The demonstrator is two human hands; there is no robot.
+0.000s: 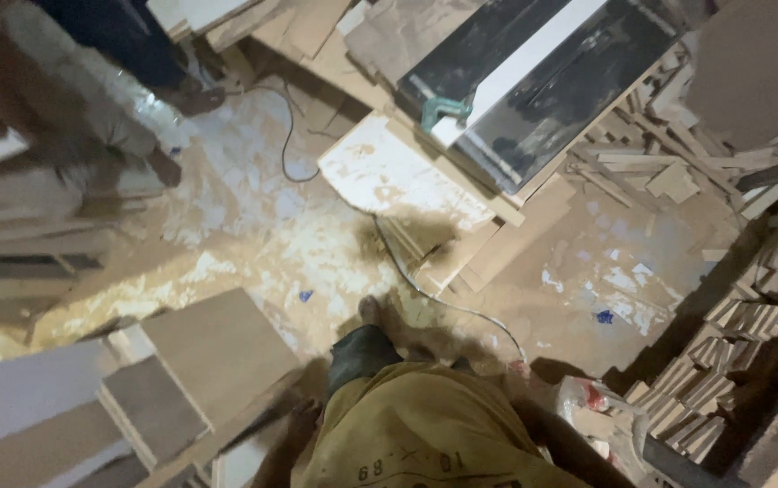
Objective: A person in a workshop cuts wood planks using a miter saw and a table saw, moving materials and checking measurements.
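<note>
Starting at the far left, another person's legs point(91, 108) are seen blurred at the upper corner, with their feet point(192, 95) set on the dusty floor point(253, 226), which is smeared with white patches. Below them, grey panels point(28, 398) are stacked flat at the lower left, and a tan board point(217, 352) is laid on top of the stack, tilted toward the middle of the view.

Just beside the lower right edge of that board, the left hand point(303, 420) is seen, dark and blurred, hanging low by the wearer's olive shirt point(425, 425). It appears close to the board's edge, but whether it touches or holds anything cannot be told, nor how far its fingers are opened. The right hand is not shown.

Above the shirt, a dark trouser leg point(359, 354) and a bare foot point(371, 312) are planted on the floor. A thin cable point(407, 271) is trailed past the foot, and a small blue scrap point(305, 295) is left near it.

Further up and right, a white-stained panel point(398, 172) is laid flat, and behind it a dark glossy saw table point(570, 81) is crossed by a white strip point(534, 54), with a teal handle point(443, 110) at its near corner.

To the right, thin wood offcuts point(660, 172) are heaped by the table. Lower down, a red and white packet point(592, 396) is lodged near the shirt, and short wood blocks point(723, 361) are stacked in rows along the right edge.
</note>
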